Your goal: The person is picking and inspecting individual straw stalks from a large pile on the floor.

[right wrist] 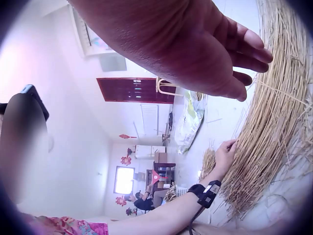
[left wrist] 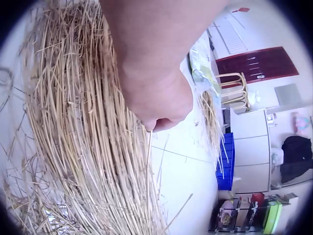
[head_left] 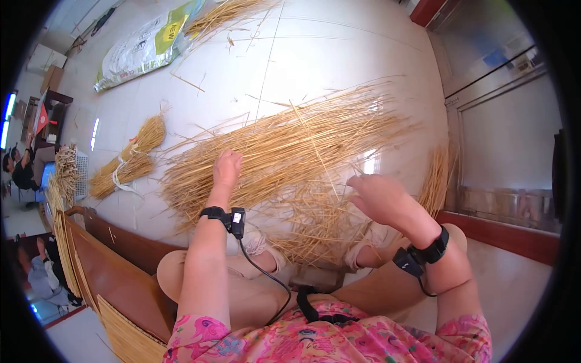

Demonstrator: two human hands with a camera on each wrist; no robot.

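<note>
A long heap of dry golden straw (head_left: 284,142) lies spread on the pale tiled floor in front of the person's feet. The left hand (head_left: 227,169) is over the heap's near-left part. In the left wrist view, its thumb and forefinger pinch one thin straw stalk (left wrist: 148,169) that runs along the edge of the heap. Beyond the heap's near-right side, the right hand (head_left: 384,196) hovers with fingers loosely extended and nothing in them. The right wrist view shows those fingers (right wrist: 254,51) apart from each other, overlapping the straw behind.
Shorter loose straw (head_left: 321,221) is scattered between the feet. At left lies a tied straw bundle (head_left: 130,158) with a white tie. A printed plastic sack (head_left: 145,51) lies farther off. A wooden bench (head_left: 115,266) stands left, a metal-framed door (head_left: 508,145) right.
</note>
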